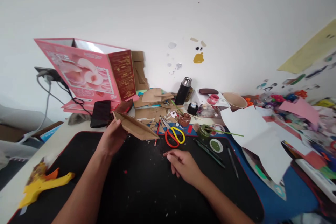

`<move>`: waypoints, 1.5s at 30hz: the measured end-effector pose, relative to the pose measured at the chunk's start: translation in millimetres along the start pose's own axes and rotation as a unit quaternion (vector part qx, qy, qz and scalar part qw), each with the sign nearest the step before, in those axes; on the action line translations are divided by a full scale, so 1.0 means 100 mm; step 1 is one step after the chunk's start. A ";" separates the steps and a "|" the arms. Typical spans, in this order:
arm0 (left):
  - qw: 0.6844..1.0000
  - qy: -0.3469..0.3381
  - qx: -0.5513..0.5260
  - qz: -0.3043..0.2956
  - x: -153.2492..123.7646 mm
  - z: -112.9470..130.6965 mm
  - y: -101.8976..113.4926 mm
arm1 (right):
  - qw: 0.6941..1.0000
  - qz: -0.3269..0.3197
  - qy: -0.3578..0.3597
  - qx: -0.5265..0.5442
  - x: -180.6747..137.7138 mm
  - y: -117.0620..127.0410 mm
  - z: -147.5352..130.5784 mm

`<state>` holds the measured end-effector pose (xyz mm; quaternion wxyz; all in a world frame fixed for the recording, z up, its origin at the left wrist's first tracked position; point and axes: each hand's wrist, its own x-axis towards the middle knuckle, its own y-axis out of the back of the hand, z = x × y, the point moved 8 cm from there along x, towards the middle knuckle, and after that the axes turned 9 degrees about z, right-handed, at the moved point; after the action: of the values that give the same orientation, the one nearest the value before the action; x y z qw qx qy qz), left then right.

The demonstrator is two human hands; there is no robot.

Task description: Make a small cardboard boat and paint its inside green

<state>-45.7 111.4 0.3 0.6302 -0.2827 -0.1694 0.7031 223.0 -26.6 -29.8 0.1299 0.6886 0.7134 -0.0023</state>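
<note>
My left hand [112, 138] grips one end of a folded brown cardboard piece [136, 127], held tilted above the black mat [141, 182]. Over the middle of the mat, my right hand [183, 166] has its fingers curled in and the thumb against them; whatever it may hold is too small or hidden to make out. Just beyond it lie scissors [174, 136] with red and yellow handles. A red pencil [158, 131] rests beside them. An open jar of green paint [204, 132] has a thin green stick across it, with its lid [216, 145] nearby.
A yellow glue gun [43, 183] lies at the left. Behind the mat are cardboard scraps [149, 112], a brown paint jar [184, 119], a black flask [183, 91] and a phone [100, 113]. A pink box [89, 73] stands at the back left. White paper [257, 136] covers the right side.
</note>
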 end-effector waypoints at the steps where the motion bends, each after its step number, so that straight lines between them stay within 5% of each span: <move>1: 1.000 0.010 0.019 -0.018 -0.03 -0.04 -0.03 | 1.000 0.005 -0.005 -0.009 -0.02 0.07 0.03; 9: 0.967 0.093 0.174 -0.159 -0.33 -0.44 -0.24 | 0.989 0.149 0.011 -0.006 0.11 0.56 -0.12; 15: 0.935 0.116 0.238 -0.236 -0.48 -0.69 -0.47 | 0.967 0.239 -0.034 0.076 -0.15 0.93 -0.05; 20: 0.934 0.103 0.268 -0.213 -0.47 -0.79 -0.48 | 0.921 0.353 -0.059 0.156 -0.47 1.58 0.06; 25: 0.939 0.086 0.301 -0.141 -0.39 -0.74 -0.40 | 0.892 0.399 -0.063 0.203 -0.56 2.05 0.12; 37: 0.947 0.121 0.282 -0.092 -0.39 -0.73 -0.37 | 0.897 0.404 -0.009 0.180 0.02 2.45 -0.05; 45: 0.945 0.106 0.298 -0.084 -0.35 -0.74 -0.33 | 0.919 0.389 0.013 0.070 0.28 2.57 -0.14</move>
<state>27.5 73.4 -31.6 0.7568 -0.1395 0.0923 0.6319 472.9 16.6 23.3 0.0627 0.9191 0.3890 0.0078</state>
